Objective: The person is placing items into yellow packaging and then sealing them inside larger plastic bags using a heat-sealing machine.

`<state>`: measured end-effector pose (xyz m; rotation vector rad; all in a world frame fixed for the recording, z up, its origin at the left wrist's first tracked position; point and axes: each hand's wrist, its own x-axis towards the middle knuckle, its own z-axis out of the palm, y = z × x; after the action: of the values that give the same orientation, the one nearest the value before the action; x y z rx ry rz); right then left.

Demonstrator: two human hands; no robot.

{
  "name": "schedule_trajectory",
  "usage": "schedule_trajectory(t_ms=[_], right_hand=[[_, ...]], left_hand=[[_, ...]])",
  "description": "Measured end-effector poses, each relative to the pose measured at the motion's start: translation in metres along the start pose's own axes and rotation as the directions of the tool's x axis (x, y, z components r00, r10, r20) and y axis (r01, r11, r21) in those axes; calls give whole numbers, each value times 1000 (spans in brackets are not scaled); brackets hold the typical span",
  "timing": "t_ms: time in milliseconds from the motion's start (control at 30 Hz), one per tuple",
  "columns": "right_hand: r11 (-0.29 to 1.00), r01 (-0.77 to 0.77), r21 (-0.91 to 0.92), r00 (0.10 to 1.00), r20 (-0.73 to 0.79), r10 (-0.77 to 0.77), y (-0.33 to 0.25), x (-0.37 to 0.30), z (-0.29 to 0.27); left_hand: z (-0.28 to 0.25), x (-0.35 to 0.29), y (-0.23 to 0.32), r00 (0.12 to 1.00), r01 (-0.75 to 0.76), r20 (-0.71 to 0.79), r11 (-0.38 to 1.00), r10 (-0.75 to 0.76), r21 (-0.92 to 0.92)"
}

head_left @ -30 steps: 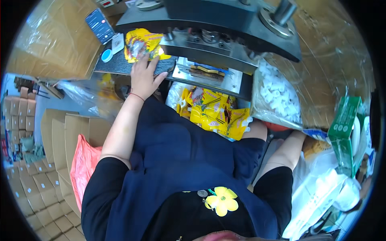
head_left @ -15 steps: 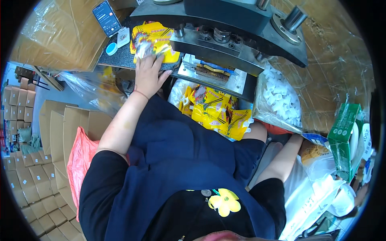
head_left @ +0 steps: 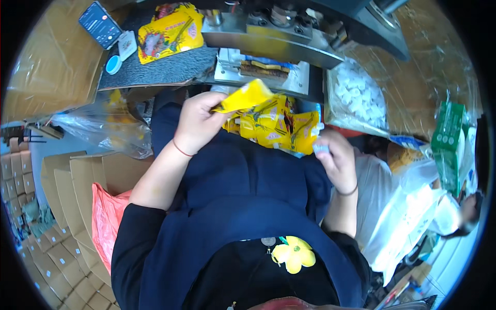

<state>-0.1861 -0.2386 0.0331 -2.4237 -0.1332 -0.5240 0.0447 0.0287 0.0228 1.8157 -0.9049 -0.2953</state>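
Note:
My left hand [head_left: 199, 120] pinches a yellow printed pouch [head_left: 249, 97] by its near edge, holding it up in front of the press bed [head_left: 263, 75]. Between the fingers of my right hand [head_left: 339, 164] is a small whitish plastic spout [head_left: 321, 149], partly covered by the fingertips. Under the press lies a heap of yellow pouches [head_left: 271, 126] with white spouts, just left of my right hand. More flat yellow pouches [head_left: 175, 35] rest on the dark worktop to the far left.
A plastic-lined box of white spouts [head_left: 356, 95] stands right of the press. The press's metal bar [head_left: 268, 47] hangs over its bed. A phone [head_left: 99, 25] and a blue-lidded round tub [head_left: 113, 64] are at the back left. Open cartons [head_left: 85, 175] stand at my left.
My left hand has come from the pouch stack toward the middle with one pouch. My right hand, hidden low at the right before, has risen with a spout. The view has shifted.

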Motion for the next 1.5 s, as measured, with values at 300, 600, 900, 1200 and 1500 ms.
schedule_trajectory(t_ms=[300, 600, 900, 1200, 1500], right_hand=[[971, -178, 160, 962, -178, 206, -43, 105, 17], [947, -298, 119, 938, -145, 314, -44, 110, 11], [972, -188, 139, 979, 99, 176, -22, 111, -5], [760, -327, -561, 915, 13, 403, 58, 71, -28], [747, -371, -551, 928, -210, 306, 54, 63, -4]], left_hand=[[51, -14, 14, 928, 328, 338, 779, -160, -534], [56, -19, 14, 897, 338, 415, 844, -155, -417], [56, -18, 16, 771, 570, 623, 585, -137, -577], [42, 7, -4, 777, 627, 560, 275, -287, -729], [29, 39, -16, 892, 440, 223, 637, -394, -633]])
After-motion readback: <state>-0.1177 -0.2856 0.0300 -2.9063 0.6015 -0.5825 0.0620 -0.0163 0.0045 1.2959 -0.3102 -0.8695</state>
